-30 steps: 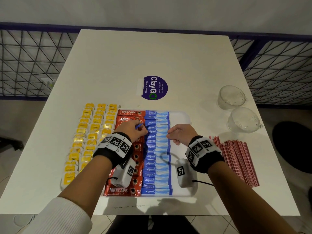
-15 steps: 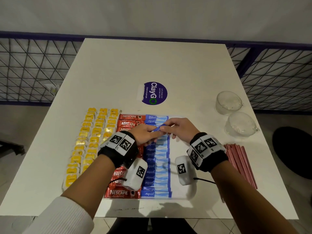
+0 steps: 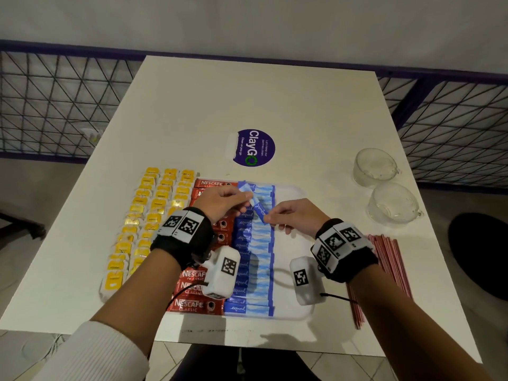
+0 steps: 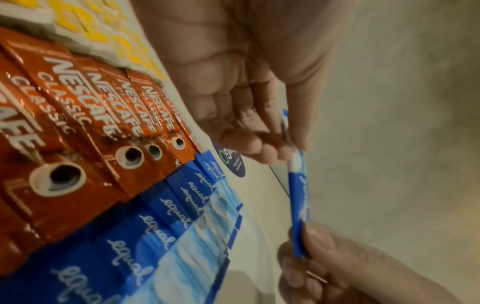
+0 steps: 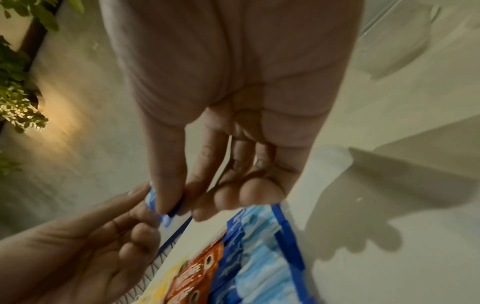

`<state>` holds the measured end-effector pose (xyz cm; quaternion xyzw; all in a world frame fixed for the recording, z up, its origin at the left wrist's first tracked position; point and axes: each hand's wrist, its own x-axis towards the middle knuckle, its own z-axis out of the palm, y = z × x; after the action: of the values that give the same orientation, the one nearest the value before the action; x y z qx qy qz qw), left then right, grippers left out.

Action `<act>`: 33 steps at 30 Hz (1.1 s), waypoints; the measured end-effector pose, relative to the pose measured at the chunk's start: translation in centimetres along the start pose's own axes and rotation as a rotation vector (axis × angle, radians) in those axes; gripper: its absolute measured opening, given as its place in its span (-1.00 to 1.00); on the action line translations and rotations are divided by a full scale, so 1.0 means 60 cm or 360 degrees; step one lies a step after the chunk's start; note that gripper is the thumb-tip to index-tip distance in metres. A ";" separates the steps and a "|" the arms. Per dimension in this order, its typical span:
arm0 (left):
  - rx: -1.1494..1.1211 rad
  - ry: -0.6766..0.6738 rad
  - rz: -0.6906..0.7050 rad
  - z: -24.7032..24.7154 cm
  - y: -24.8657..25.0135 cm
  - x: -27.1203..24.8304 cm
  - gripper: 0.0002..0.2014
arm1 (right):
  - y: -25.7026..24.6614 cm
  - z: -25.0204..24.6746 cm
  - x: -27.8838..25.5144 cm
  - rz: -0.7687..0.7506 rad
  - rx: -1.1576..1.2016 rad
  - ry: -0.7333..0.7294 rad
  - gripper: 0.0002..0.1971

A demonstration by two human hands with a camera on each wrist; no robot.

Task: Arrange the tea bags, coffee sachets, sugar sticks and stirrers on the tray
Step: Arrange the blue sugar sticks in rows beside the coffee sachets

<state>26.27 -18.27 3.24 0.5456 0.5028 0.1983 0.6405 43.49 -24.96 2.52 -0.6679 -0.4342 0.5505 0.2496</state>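
Hands, left (image 3: 220,200) and right (image 3: 295,215), apparently pinch one sugar stick (image 3: 257,207) above tray (image 3: 295,189).

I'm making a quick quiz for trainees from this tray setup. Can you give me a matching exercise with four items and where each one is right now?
Items:
1. lifted sugar stick
2. coffee sachets
3. stirrers
4. glass cups

Places:
A. far right of the table, beyond the stirrers
B. pinched at its ends by the left hand and the right hand, above the tray
C. red column just left of the blue sticks
D. on the table, right of the tray

Pairs: 1-B, 2-C, 3-D, 4-A
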 end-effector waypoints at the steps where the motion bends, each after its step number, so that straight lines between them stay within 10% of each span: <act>1: -0.0004 -0.0021 0.0020 0.002 0.000 -0.002 -0.85 | -0.003 0.004 -0.001 -0.0026 0.0004 -0.0008 -0.88; 12: 0.0968 -0.0204 0.0058 0.007 -0.002 -0.006 -0.82 | -0.016 0.018 0.015 0.0007 0.0403 0.0182 -0.77; 21: 0.1023 -0.0254 -0.0040 -0.005 -0.018 0.003 -0.92 | 0.024 0.007 0.005 0.0160 0.0694 0.0309 -0.83; 33: 0.1428 -0.0270 0.0098 -0.008 -0.040 0.017 -0.89 | 0.056 0.019 0.007 0.0416 0.0197 0.0218 -0.83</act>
<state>25.55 -17.98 0.68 0.7980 0.4683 -0.0654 0.3736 43.41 -26.45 -0.71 -0.7381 -0.2907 0.5571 0.2455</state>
